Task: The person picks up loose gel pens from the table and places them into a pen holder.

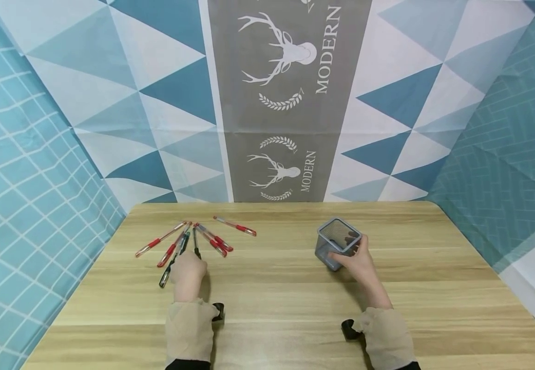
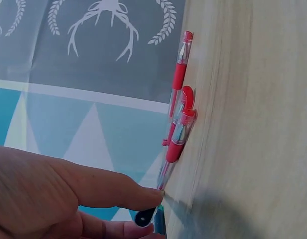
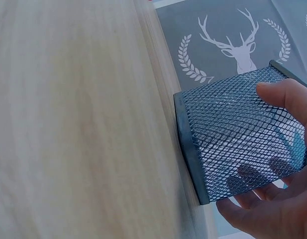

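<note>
On the pale wooden tabletop, in the head view, a fan of red and black ballpoint pens is touched at its near end by the left hand, while a grey square wire-mesh pen holder, tilted and well apart to the right, is gripped by the right hand. From the left wrist, curled fingers are seen pinching a black pen tip beside red-capped pens. From the right wrist, fingers are wrapped around the mesh holder.

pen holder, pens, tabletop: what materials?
Pen holder: dark grey metal mesh, by its diamond-grid walls and solid rim, matte. Pens: clear glossy plastic barrels with red or black caps and grips. Tabletop: pale wood grain, likely laminate; smooth, low sheen.
</note>
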